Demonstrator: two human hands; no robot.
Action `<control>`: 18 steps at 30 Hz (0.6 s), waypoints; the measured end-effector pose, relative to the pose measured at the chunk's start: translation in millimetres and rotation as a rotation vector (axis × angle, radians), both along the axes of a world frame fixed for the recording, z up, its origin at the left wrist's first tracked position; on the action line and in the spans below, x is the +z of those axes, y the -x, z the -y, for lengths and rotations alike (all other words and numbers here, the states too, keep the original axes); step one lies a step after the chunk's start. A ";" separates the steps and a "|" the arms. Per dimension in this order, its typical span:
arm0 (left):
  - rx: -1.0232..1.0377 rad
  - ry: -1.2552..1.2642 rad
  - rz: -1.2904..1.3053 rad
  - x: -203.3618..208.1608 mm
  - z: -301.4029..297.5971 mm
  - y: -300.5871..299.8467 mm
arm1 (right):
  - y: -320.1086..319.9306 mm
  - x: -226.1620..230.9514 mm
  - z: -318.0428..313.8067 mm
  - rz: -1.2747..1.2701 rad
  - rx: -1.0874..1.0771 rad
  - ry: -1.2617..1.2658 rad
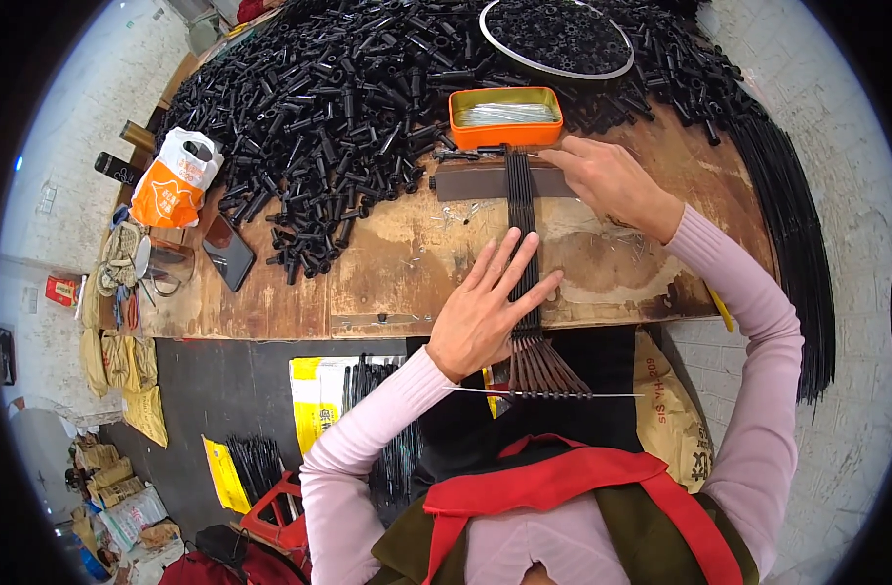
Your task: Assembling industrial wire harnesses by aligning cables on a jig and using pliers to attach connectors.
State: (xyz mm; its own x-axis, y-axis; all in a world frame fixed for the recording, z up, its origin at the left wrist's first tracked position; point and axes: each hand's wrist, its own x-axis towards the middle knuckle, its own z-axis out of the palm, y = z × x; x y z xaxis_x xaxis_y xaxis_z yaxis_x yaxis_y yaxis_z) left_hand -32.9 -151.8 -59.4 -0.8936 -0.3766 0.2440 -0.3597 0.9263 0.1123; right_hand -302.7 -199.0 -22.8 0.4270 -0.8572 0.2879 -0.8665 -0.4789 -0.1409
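My left hand (485, 307) lies flat with its fingers stretched out over a row of thin black rods (522, 210), which look like umbrella ribs. The rods run side by side away from me, and their near ends fan out beyond the table edge. A thin metal wire (612, 395) crosses those near ends. At the far end of the rods my right hand (607, 180) is closed in a pinch; what its fingertips hold is too small to make out. Under the rods sits a dark flat bar (470, 182), crosswise on the wooden table (387, 292).
An orange box (504, 135) of thin metal pins stands just beyond the bar. Black tubular parts (338, 97) are heaped behind it, with a round white-rimmed tray (560, 73) of small black pieces. Long black rods (792, 224) hang over the right edge. A phone (228, 252) lies left.
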 end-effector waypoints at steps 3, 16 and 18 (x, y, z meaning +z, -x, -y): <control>0.000 0.009 -0.007 0.2 -0.2 0.7 | -1.7 -1.6 0.0 0.019 -0.010 0.005; -0.015 -0.005 -0.009 -0.6 1.1 1.2 | 3.5 -17.9 33.4 0.172 0.153 0.129; -0.025 -0.012 -0.010 0.0 0.4 2.1 | -0.8 -17.4 34.6 0.164 0.131 0.128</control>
State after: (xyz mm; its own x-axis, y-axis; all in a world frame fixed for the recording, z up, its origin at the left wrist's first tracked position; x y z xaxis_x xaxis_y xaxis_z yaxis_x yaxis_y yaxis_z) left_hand -35.0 -152.1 -59.3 -0.9002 -0.3573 0.2488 -0.3353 0.9335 0.1273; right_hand -301.9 -233.6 -40.1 0.4706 -0.7499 0.4649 -0.7663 -0.6086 -0.2059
